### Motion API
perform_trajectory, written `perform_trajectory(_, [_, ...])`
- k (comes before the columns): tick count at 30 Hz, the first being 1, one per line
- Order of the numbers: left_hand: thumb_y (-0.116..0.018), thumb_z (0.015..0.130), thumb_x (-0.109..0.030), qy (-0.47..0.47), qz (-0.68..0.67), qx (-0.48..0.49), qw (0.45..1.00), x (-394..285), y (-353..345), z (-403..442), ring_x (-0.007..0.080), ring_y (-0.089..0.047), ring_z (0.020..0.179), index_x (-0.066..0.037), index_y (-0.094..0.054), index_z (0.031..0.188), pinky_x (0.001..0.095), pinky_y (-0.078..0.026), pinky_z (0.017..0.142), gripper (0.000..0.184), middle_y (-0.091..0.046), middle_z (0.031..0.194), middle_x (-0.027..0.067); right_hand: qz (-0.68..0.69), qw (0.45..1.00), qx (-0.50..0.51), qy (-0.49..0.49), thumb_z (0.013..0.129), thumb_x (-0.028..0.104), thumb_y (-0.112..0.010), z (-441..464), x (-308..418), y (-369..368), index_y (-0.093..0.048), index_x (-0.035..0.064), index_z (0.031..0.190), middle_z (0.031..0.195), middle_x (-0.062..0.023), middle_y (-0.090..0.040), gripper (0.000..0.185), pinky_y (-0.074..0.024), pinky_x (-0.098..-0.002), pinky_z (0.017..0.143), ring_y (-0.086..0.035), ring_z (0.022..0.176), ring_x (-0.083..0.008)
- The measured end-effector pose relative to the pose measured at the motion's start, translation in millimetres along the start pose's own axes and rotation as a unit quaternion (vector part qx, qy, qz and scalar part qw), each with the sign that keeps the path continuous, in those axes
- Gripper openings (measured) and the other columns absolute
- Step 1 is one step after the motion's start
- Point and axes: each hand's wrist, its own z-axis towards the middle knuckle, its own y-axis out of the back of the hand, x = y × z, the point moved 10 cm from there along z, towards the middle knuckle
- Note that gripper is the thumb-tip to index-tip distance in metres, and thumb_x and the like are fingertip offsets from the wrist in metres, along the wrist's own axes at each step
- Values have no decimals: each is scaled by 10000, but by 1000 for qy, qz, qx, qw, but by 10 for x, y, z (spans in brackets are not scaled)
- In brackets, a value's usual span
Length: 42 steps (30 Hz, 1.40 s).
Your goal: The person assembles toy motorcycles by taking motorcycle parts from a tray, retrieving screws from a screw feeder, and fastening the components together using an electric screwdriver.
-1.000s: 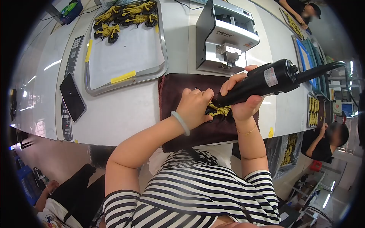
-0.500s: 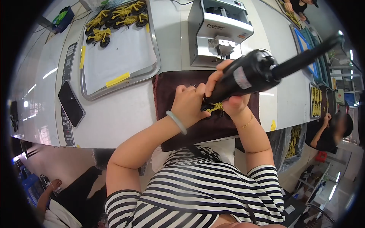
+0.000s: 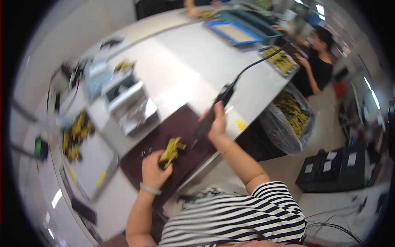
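Note:
On a dark maroon cloth (image 3: 142, 154), my left hand (image 3: 154, 172) is closed around the lower end of a small yellow and black toy motorcycle (image 3: 173, 150). To the right of it, my right hand (image 3: 218, 124) wraps round a black electric screwdriver (image 3: 224, 96), whose cable runs up from its top end. The screwdriver's lower end points down toward the cloth, apart from the toy. Motion blurs the screwdriver's tip and the toy's details.
A grey-white machine (image 3: 133, 111) stands beyond the cloth. At left, a tray (image 3: 96, 171) carries several yellow toys, with a phone (image 3: 83, 210) nearby. A plastic-lined bin (image 3: 290, 117) of yellow parts sits right of the table. Another person (image 3: 319, 61) works at the far right, near a blue-rimmed tray (image 3: 234, 33).
The camera view has swung to the right. My right hand has drawn the screwdriver away from the toy motorcycle toward the right; my left hand stays on the toy.

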Motion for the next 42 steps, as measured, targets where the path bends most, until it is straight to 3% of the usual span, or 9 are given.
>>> perform_trajectory(6, [-655, 616, -62, 75, -114, 51, 989, -66, 232, -17, 187, -610, 860, -3, -556, 981, 278, -469, 767, 383, -617, 890, 112, -15, 999, -32, 36, 828, 158, -561, 75, -57, 218, -441, 48, 862, 623, -65, -509, 166, -466, -294, 500, -526, 511, -180])
perform_trajectory(9, [-646, 635, -31, 183, -255, 97, 944, 194, 519, -375, 142, -579, 905, 2, -530, 1027, 273, -459, 795, 410, -592, 973, 75, -10, 999, -18, 25, 813, 177, -583, 126, -114, 224, -444, 36, 856, 590, -68, -510, 203, -465, -288, 480, -544, 498, -163])
perform_trajectory(12, [-637, 638, -28, 257, -176, 120, 943, 252, 1206, -932, 122, -552, 888, -6, -521, 1049, 265, -437, 793, 427, -573, 963, 64, -11, 999, -29, -42, 834, 183, -555, 165, -254, 291, -494, 56, 754, 591, -68, -552, 162, -466, -290, 551, -547, 516, -175])
perform_trajectory(17, [-580, 652, 3, 435, -180, -64, 880, 449, 1968, -2654, 106, -516, 869, -14, -486, 1049, 249, -419, 800, 408, -535, 944, 20, 27, 994, 44, -95, 877, 262, -479, 514, -532, 560, -501, 23, 851, 747, -86, -543, 241, -472, -366, 749, -550, 727, -209])
perform_trajectory(23, [-645, 689, -37, 611, -272, -131, 732, 1066, 1259, -4827, 138, -577, 771, -44, -516, 1065, 235, -454, 683, 398, -597, 906, 64, -15, 992, 3, -121, 856, 257, -513, 321, -422, 472, -465, 59, 969, 803, -91, -531, 233, -462, -357, 766, -533, 749, -226])
perform_trajectory(25, [-653, 705, -59, 672, 84, -86, 730, 1235, 1514, -5064, 197, -603, 861, -18, -532, 1077, 276, -467, 757, 394, -618, 949, 110, -4, 995, -3, -103, 858, 248, -510, 247, -354, 388, -452, 68, 1006, 808, -90, -530, 240, -461, -354, 765, -531, 749, -221])
perform_trajectory(29, [-638, 743, -112, 489, 112, -273, 821, 947, 2211, -3349, 205, -597, 893, -27, -586, 1034, 298, -455, 800, 308, -623, 947, 110, 11, 995, 6, -102, 865, 225, -498, 282, -376, 349, -407, 97, 1107, 820, -83, -527, 288, -460, -344, 757, -526, 746, -205])
perform_trajectory(32, [-608, 733, -115, 338, 243, -216, 883, 904, 2371, -1920, 220, -571, 831, -76, -647, 847, 338, -429, 749, 127, -628, 855, 55, 34, 994, 14, -98, 867, 221, -491, 277, -384, 347, -403, 101, 1128, 809, -75, -516, 301, -460, -329, 749, -519, 734, -191])
perform_trajectory(42, [-466, 846, -315, 340, 519, -74, 781, 3328, 2594, -90, 229, -504, 1033, -188, -635, 999, 455, -330, 902, 261, -567, 1096, 81, 49, 996, 12, -74, 882, 211, -476, 255, -329, 334, -352, 105, 1236, 800, -72, -503, 390, -463, -318, 711, -498, 695, -161])
